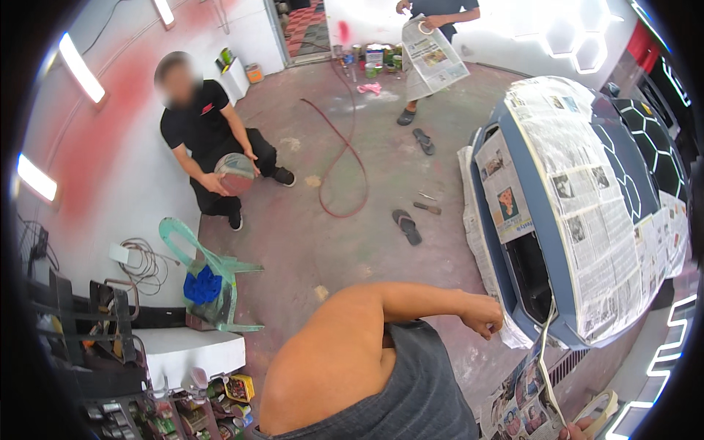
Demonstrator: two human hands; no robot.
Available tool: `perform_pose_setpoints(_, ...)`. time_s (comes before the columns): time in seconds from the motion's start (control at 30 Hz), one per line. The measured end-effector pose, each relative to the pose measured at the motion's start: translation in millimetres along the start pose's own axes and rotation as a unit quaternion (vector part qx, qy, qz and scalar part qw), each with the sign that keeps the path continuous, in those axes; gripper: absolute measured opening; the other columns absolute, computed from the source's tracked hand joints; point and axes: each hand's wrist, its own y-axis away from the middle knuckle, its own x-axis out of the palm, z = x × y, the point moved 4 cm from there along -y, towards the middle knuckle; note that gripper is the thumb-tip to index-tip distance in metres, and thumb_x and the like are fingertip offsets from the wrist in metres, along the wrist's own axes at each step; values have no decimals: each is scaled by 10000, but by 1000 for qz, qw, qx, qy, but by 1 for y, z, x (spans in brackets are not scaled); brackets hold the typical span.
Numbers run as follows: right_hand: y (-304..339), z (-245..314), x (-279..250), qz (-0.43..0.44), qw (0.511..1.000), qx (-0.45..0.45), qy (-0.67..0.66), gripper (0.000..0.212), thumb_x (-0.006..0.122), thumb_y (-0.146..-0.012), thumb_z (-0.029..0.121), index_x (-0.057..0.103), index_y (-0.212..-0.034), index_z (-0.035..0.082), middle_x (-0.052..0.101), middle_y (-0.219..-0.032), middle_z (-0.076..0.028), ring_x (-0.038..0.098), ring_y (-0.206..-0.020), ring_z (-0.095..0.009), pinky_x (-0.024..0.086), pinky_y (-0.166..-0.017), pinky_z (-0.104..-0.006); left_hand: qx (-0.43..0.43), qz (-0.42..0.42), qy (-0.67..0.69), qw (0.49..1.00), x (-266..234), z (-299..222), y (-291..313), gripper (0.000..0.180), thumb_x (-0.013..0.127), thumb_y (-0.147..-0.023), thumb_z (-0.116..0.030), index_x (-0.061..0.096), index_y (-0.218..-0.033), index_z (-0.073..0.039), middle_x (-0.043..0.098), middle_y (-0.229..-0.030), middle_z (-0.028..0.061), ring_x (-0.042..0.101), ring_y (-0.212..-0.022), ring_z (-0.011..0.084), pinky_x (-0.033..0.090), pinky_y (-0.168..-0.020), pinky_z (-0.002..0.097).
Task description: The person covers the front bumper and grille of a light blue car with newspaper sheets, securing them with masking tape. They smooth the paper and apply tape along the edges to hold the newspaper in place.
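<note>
My left arm reaches across to the right. My left hand (482, 315) is closed, fingers curled down beside the papered lower edge of the blue-grey car (501, 268); anything in its fingers is hidden. At the bottom right edge, my right hand (579, 430) shows only in part, closed at a roll of masking tape (606, 411). A pale strip of tape (543, 359) runs from there up to the car's corner. Against this strip hangs a newspaper sheet (517, 411). More newspaper (565, 176) covers much of the car, around a dark opening (529, 260).
One person (209, 139) sits at the left with a ball (236, 174); another (440, 18) stands behind with newspaper (435, 60). A red hose (364, 183), sandals (406, 226) and a scraper-like tool (427, 209) lie on the floor. A green chair (220, 268) stands left, near cluttered shelves (110, 359).
</note>
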Motion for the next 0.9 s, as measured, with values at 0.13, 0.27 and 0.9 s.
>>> perform_pose_setpoints(0.13, 13, -12, -12, 6, 996, -39, 84, 125, 871, -762, 89, 783, -830, 32, 673, -720, -123, 651, -670, -256, 516, -649, -388, 67, -233, 14, 970, -20, -35, 32, 563, 859, -762, -251, 629, -1250, -93, 545, -1388, 177, 525, -1273, 397, 455, -1034, 473)
perform_pose_setpoints(0.27, 6, -17, 5, 70, 995, 43, 48, 122, 859, -774, 71, 788, -866, 37, 681, -736, -143, 647, -667, -275, 514, -638, -389, 259, -336, -13, 906, -45, -125, 45, 919, 892, -753, -328, 427, -1501, -67, 479, -1454, 232, 429, -1383, 439, 343, -1142, 514)
perform_pose_setpoints(0.9, 46, -24, 15, 173, 945, 68, 270, 137, 782, -892, 227, 751, -877, 94, 735, -829, -39, 674, -713, -224, 536, -653, -348, 236, -191, 125, 944, 9, -153, 9, 230, 745, -912, -270, 728, -827, -58, 684, -721, 133, 660, -672, 358, 466, -595, 452)
